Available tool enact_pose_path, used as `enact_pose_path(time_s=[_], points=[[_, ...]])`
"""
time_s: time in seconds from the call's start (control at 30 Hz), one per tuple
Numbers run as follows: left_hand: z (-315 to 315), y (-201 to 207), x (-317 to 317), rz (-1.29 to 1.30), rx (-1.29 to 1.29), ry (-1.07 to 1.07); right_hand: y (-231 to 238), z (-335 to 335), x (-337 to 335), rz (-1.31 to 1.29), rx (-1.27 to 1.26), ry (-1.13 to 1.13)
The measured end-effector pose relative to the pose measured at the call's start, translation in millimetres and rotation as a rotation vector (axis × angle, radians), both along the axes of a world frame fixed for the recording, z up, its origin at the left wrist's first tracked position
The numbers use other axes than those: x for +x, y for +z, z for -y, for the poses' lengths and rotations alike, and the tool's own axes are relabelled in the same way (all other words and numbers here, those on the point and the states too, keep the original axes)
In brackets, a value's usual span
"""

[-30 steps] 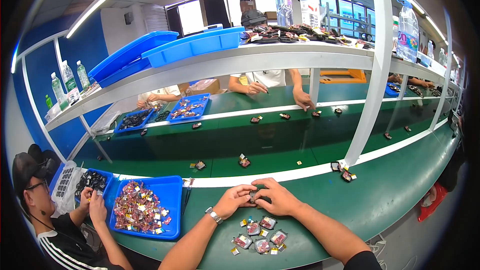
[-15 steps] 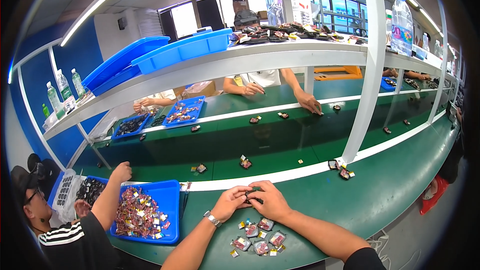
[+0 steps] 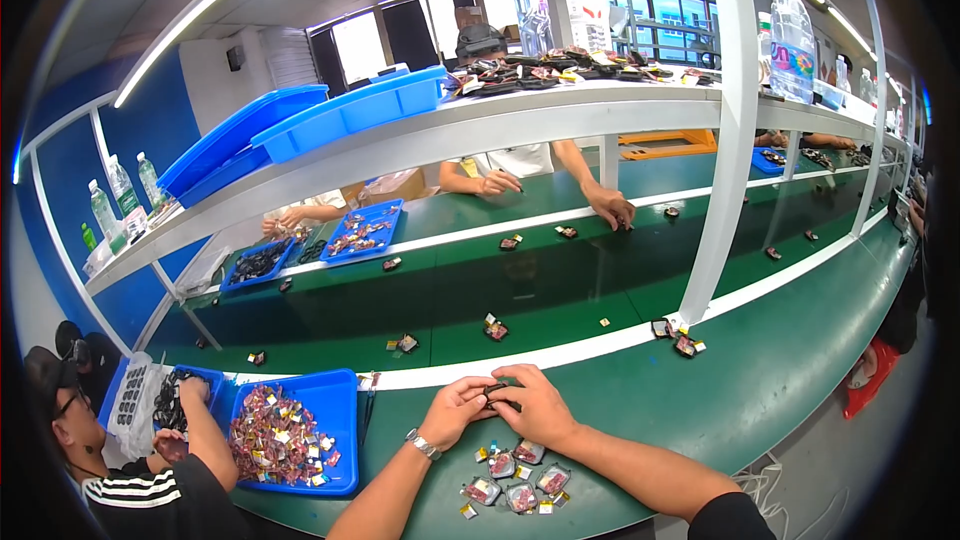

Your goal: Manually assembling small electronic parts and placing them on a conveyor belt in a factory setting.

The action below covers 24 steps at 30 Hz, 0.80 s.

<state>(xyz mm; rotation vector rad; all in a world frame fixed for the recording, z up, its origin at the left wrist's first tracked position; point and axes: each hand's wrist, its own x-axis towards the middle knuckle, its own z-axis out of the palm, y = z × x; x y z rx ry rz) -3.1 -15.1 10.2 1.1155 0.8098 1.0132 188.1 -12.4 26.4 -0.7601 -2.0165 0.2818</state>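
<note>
Head view, the only one: the person's left hand (image 3: pixel 455 414) and right hand (image 3: pixel 541 414) meet over the green worktop (image 3: pixel 640 405), fingertips drawn together on a small dark piece (image 3: pixel 492 393). Both hands appear clamped on it, thumbs and forefingers around its edges; the fingers cover most of it, so its face and exact seating cannot be told. The piece sits between the hands, near the white strip (image 3: pixel 420 377) bordering the belt (image 3: pixel 570 325). Step in hand, as judged: close two-handed fingertip work on this single piece, perhaps pressing or aligning; which of these, cannot tell. The next move seems to call for an even pinch from both sides, the piece kept level, and small finger shifts rather than arm travel. Nearer the body, between the forearms, lies a group of clear-and-pink units (image 3: pixel 521 497) with yellow-white tabs, apart from the fingers; low wrists could knock them. Left of the left forearm, a blue tray (image 3: pixel 344 415) holds a heap of pink and pale parts (image 3: pixel 275 435). Beyond it, a co-worker's hand (image 3: pixel 193 390) is over dark parts.
</note>
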Motion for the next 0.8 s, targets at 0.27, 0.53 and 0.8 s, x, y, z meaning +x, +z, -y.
enact_pose_path(time_s=[0.27, 0.53, 0.8], points=[[-1, -1, 2, 0.021, 0.007, 0.009, -4, -1, -1, -0.015, -0.017, -0.001], [0, -1, -1, 0.14, 0.014, 0.034, 7, -1, 5, 0.048, 0.042, 0.06], [-1, -2, 0, 0.108, 0.027, 0.032, -4, -3, -1, -0.11, -0.136, 0.015]])
